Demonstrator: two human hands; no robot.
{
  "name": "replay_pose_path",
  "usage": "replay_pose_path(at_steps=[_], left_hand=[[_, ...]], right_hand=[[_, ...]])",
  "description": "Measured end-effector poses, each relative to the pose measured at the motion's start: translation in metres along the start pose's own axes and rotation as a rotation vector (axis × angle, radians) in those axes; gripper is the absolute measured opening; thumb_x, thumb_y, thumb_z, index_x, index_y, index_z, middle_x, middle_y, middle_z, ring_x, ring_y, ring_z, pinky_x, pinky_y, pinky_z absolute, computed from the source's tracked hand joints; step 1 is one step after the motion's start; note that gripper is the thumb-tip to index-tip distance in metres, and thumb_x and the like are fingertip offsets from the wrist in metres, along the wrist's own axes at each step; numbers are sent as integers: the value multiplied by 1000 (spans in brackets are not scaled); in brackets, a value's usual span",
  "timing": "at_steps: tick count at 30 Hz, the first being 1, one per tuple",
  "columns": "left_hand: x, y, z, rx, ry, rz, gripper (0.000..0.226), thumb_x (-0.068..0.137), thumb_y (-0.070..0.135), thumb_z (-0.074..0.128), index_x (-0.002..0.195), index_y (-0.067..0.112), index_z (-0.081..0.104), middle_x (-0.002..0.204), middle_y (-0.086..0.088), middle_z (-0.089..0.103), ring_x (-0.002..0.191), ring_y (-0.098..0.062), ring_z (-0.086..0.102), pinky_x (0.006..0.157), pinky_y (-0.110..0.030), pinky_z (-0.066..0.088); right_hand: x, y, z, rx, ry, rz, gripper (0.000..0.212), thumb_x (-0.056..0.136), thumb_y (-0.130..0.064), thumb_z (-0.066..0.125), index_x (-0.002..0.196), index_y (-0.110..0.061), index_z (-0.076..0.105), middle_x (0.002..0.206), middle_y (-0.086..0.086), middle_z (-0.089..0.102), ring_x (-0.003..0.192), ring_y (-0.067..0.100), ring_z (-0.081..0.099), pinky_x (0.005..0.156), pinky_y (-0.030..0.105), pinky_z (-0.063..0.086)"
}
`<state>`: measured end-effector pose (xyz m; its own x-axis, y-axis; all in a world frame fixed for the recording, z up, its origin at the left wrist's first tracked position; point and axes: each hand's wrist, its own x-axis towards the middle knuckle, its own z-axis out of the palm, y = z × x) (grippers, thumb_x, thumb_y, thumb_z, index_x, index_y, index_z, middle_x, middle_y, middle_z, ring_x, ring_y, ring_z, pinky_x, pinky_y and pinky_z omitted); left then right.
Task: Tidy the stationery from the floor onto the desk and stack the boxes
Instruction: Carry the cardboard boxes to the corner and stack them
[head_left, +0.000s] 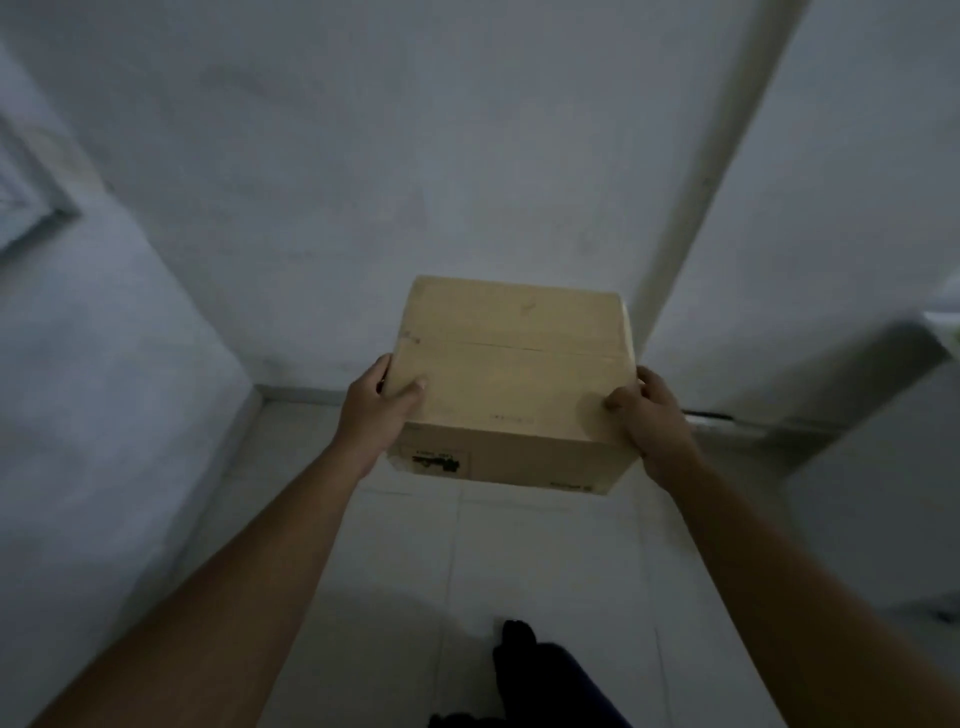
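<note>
left hand (375, 410) and right hand (647, 415) each clasp a side of the raised cardboard box (511, 384).

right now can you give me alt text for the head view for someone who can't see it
A closed cardboard box is held up in both hands, the left hand and right hand each in a grip on one side, above a pale tiled floor in a dim corner of grey walls. A dark-clad foot shows below.

Pale tiled floor (545, 571) runs into a corner; grey-white walls (363, 156) rise on three sides; a framed panel (26, 192) sits far left; a dark-clad foot (519, 649) below.
</note>
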<state>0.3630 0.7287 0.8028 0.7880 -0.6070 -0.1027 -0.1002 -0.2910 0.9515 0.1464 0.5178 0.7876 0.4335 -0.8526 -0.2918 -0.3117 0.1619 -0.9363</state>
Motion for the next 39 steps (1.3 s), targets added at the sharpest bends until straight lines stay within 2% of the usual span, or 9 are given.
replay_pose_path(at_steps=[5, 9, 12, 16, 20, 22, 25, 30, 39], left_hand=[[41, -1, -69, -20, 185, -108, 71, 87, 40, 64, 147, 19, 33, 140, 10, 44, 125, -14, 47, 107, -35, 39], [72, -15, -118, -46, 271, -133, 74, 74, 56, 68, 138, 25, 47, 134, 2, 58, 116, -19, 59, 99, -44, 50], [85, -18, -139, -42, 335, -155, 61, 82, 48, 66, 136, 24, 50, 128, 1, 62, 110, -19, 62, 92, -39, 54], [113, -38, -179, -21, 413, -167, 39, 94, 31, 58, 131, 21, 54, 117, 0, 64, 96, -18, 64, 69, -25, 53], [146, -68, -235, -17, 438, -188, 39, 94, 30, 57, 131, 20, 53, 119, -4, 64, 99, -21, 64, 82, -37, 56], [168, -83, -264, -21, 426, -219, 39, 93, 30, 57, 131, 21, 52, 120, -5, 63, 101, -23, 64, 87, -44, 56], [204, -108, -313, -20, 373, -240, 38, 92, 30, 59, 130, 23, 53, 120, -5, 63, 101, -22, 64, 89, -47, 55], [257, -138, -386, 72, 392, -242, 37, 88, 33, 66, 122, 22, 59, 112, 1, 64, 97, -15, 63, 77, -32, 56], [339, -203, -426, 120, 454, -459, 56, 83, 44, 67, 127, 13, 50, 117, -4, 58, 100, -25, 60, 85, -41, 54]], right_hand=[[46, -44, 83, 94, -133, -18, 47, 80, -18, 65, 124, -15, 50, 116, 3, 59, 100, 22, 58, 79, 39, 51], [79, -73, 150, 154, -275, -48, 46, 82, -13, 64, 125, -16, 50, 118, 3, 58, 102, 23, 57, 74, 36, 49], [98, -85, 187, 161, -359, -55, 41, 82, -15, 64, 120, -23, 51, 118, 1, 58, 104, 23, 56, 81, 39, 50], [121, -98, 252, 174, -489, 11, 42, 87, -19, 60, 126, -29, 46, 119, 0, 55, 101, 23, 56, 69, 37, 47], [136, -94, 326, 128, -632, 101, 36, 93, -29, 55, 125, -43, 46, 119, -8, 54, 102, 22, 52, 67, 44, 50], [143, -86, 362, 140, -684, 131, 34, 95, -33, 52, 126, -47, 47, 124, -11, 53, 107, 22, 51, 73, 58, 53], [147, -74, 418, 197, -640, 180, 41, 94, -36, 55, 132, -48, 45, 136, -8, 48, 120, 28, 45, 77, 67, 50], [139, -72, 505, 259, -494, 223, 41, 95, -31, 55, 133, -45, 47, 130, -14, 52, 120, 27, 47, 83, 65, 50], [171, -72, 606, 231, -318, 311, 45, 96, -28, 55, 138, -39, 45, 127, -13, 53, 116, 25, 49, 89, 66, 46]])
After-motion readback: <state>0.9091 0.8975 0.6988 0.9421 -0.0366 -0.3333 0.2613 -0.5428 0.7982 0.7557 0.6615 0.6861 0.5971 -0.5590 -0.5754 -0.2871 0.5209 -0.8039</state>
